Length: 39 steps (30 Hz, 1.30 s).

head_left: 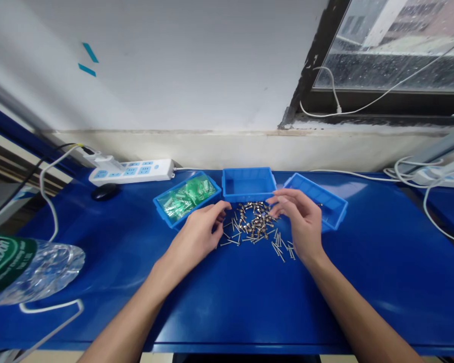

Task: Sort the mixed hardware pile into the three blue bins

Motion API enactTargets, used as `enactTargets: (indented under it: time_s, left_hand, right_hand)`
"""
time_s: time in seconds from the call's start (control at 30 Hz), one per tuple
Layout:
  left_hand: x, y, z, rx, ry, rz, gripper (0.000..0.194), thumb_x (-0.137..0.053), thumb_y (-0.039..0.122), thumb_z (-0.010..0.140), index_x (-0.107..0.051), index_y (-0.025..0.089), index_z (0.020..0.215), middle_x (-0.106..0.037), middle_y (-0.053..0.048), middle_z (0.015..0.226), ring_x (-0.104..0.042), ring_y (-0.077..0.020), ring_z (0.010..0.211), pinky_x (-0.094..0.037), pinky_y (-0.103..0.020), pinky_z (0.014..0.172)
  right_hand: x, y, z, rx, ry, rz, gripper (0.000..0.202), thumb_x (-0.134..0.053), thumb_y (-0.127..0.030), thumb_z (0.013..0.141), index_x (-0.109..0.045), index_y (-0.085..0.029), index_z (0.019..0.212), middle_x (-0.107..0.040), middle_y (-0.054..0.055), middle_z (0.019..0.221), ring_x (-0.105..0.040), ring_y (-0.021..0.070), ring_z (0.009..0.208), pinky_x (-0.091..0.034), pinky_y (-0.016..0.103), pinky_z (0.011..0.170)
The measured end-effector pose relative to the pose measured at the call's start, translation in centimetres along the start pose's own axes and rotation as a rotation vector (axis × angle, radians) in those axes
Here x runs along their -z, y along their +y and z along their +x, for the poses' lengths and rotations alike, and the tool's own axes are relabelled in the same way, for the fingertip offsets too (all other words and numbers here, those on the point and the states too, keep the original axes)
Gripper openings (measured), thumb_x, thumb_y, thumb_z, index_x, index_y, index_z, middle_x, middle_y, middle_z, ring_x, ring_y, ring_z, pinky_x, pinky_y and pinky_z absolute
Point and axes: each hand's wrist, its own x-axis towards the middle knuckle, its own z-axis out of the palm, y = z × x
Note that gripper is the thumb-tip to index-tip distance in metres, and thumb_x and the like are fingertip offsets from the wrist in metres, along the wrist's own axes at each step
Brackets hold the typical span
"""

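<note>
A loose pile of small metal screws and fittings (255, 222) lies on the blue table (234, 297), between my two hands. My left hand (206, 224) is at the pile's left side with its fingers curled; whether they hold anything is hidden. At the right edge of the pile, my right hand (299, 214) has thumb and fingers bent towards the pieces, and nothing can be made out between them. Behind the pile stands a blue bin (249, 196). A second bin (335, 212) sits angled behind my right hand. Green and clear packets (191, 194) fill the left bin (169, 222).
A power strip (136, 171) and a black mouse (104, 191) are at the back left. A large water bottle (34, 264) is at the left edge, near a white cable (53, 307). More cables (412, 176) lie at the back right, below the window.
</note>
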Motion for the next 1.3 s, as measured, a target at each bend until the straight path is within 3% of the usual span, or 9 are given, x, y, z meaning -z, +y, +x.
enactTargets:
  time_s: [0.2,0.4,0.63,0.77,0.83,0.9,1.0,1.13,1.3]
  left_hand:
    - [0.1,1.3,0.7,0.097,0.151,-0.481,0.012,-0.065,0.019,0.089,-0.071,0.017,0.098,-0.072,-0.005,0.093,-0.07,-0.0154,0.083,-0.061,-0.029,0.078]
    - [0.1,1.3,0.8,0.22,0.137,-0.686,0.012,-0.075,0.027,0.084,-0.076,0.017,0.091,-0.077,-0.005,0.087,-0.073,-0.0172,0.078,-0.062,-0.03,0.075]
    - [0.2,1.3,0.7,0.167,0.078,-0.468,0.017,-0.068,0.03,0.093,-0.072,0.018,0.104,-0.077,-0.004,0.093,-0.074,-0.0182,0.083,-0.062,-0.032,0.078]
    - [-0.6,0.0,0.5,0.031,0.087,0.109,0.027,-0.057,0.016,0.097,-0.068,0.013,0.121,-0.071,-0.013,0.123,-0.067,-0.0289,0.113,-0.054,-0.049,0.101]
    - [-1.0,-0.5,0.4,-0.007,0.009,0.294,0.031,-0.053,0.009,0.095,-0.067,0.009,0.122,-0.07,-0.016,0.122,-0.064,-0.0324,0.116,-0.054,-0.05,0.099]
    - [-1.3,-0.7,0.3,-0.009,-0.048,0.387,0.031,-0.05,0.005,0.094,-0.069,0.009,0.118,-0.071,-0.016,0.115,-0.065,-0.0328,0.11,-0.058,-0.048,0.092]
    - [-1.5,-0.6,0.1,0.02,-0.062,0.421,0.031,-0.047,0.005,0.095,-0.07,0.013,0.114,-0.07,-0.014,0.109,-0.066,-0.031,0.099,-0.059,-0.046,0.082]
    - [-1.4,-0.4,0.0,0.025,-0.062,0.349,0.037,-0.043,0.004,0.096,-0.06,0.014,0.128,-0.066,-0.012,0.104,-0.064,-0.0282,0.096,-0.057,-0.043,0.079]
    - [-0.5,-0.1,0.2,-0.049,-0.027,-0.033,0.031,-0.048,0.01,0.099,-0.052,0.021,0.128,-0.065,-0.004,0.101,-0.064,-0.0169,0.09,-0.054,-0.033,0.084]
  right_hand:
    - [-0.8,0.8,-0.8,-0.113,-0.308,-0.125,0.01,-0.067,-0.029,0.087,-0.069,-0.023,0.095,-0.075,0.004,0.084,-0.071,0.02,0.075,-0.058,0.037,0.072]
    - [-1.8,0.9,-1.7,-0.188,-0.449,-0.009,0.025,-0.075,-0.027,0.083,-0.066,-0.024,0.106,-0.077,0.005,0.097,-0.074,0.0217,0.091,-0.059,0.038,0.084]
    - [-2.0,1.6,-1.2,-0.298,-0.349,0.138,0.013,-0.08,-0.031,0.08,-0.077,-0.023,0.089,-0.077,0.003,0.078,-0.074,0.0211,0.075,-0.061,0.038,0.073]
    - [-1.8,1.8,-0.3,-0.204,-0.193,0.208,0.039,-0.079,-0.025,0.081,-0.071,-0.031,0.118,-0.076,0.004,0.116,-0.073,0.0247,0.106,-0.056,0.045,0.1]
    - [-1.6,1.8,0.1,-0.186,-0.19,0.214,0.056,-0.077,-0.023,0.082,-0.061,-0.034,0.134,-0.067,0.004,0.135,-0.069,0.026,0.115,-0.053,0.047,0.106]
    - [-1.3,1.8,0.2,-0.19,-0.191,0.191,0.057,-0.074,-0.024,0.084,-0.057,-0.034,0.137,-0.066,0.006,0.136,-0.071,0.0266,0.111,-0.056,0.048,0.102]
    - [-1.1,1.8,0.0,-0.173,-0.159,0.163,0.042,-0.07,-0.026,0.087,-0.062,-0.03,0.128,-0.073,0.007,0.121,-0.074,0.0232,0.093,-0.06,0.044,0.088]
    - [-1.1,1.8,-0.2,-0.145,-0.163,0.111,0.023,-0.067,-0.026,0.09,-0.067,-0.025,0.113,-0.078,0.005,0.099,-0.071,0.0175,0.075,-0.059,0.037,0.075]
    - [-1.1,1.8,-0.4,-0.06,-0.259,-0.085,0.017,-0.068,-0.027,0.089,-0.071,-0.022,0.104,-0.077,0.005,0.094,-0.073,0.02,0.08,-0.06,0.038,0.077]
